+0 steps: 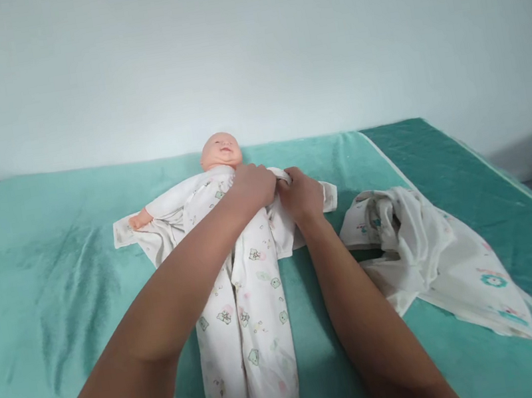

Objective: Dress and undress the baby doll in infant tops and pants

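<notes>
A baby doll (220,149) lies on its back, head toward the wall. It wears white footed baby clothes (265,320) printed with small animals. A white baby shirt (154,240) lies spread beneath its upper body, and one doll hand rests on the sleeve at the left. My left hand (254,186) is closed on white cloth at the doll's shoulder on the right side. Close beside it, my right hand (302,194) pinches white cloth of the sleeve on that side. The doll's arm there is mostly hidden by my hands.
A crumpled white printed cloth (420,248) lies to the right of my right forearm. Light green towel (56,279) covers the surface, with darker green fabric (479,205) at the right. A pale wall (242,48) rises directly behind.
</notes>
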Action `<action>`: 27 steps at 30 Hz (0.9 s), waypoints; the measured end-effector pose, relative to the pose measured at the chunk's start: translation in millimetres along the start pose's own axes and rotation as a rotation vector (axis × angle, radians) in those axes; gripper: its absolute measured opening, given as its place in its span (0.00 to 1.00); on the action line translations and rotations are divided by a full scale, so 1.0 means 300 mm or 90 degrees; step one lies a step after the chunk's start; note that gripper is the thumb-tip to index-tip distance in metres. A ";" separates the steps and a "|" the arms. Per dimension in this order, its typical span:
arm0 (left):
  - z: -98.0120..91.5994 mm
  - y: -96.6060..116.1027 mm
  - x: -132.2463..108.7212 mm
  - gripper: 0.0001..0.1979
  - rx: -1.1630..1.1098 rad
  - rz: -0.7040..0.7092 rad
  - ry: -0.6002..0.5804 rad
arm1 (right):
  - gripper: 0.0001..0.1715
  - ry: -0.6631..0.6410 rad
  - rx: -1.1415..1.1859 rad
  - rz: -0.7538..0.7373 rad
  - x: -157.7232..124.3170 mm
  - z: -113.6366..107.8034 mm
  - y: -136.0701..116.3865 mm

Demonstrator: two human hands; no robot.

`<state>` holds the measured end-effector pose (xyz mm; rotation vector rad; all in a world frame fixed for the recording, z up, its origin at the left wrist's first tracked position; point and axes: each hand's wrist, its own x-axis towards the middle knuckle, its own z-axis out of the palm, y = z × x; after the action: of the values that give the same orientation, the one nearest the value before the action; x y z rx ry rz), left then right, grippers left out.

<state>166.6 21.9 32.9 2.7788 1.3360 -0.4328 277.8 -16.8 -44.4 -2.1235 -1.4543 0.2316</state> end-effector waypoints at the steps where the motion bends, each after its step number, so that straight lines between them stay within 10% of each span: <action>1: 0.003 0.009 0.022 0.17 0.001 0.003 -0.012 | 0.23 -0.009 -0.004 0.001 0.003 -0.001 0.000; 27: -0.115 -0.175 -0.171 0.21 0.049 -0.080 0.101 | 0.18 -0.022 0.326 0.095 0.088 -0.041 0.155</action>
<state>103.8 21.0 84.4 2.8544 1.5667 -0.2769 331.3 -9.3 -54.4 -1.8065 -1.1039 0.6275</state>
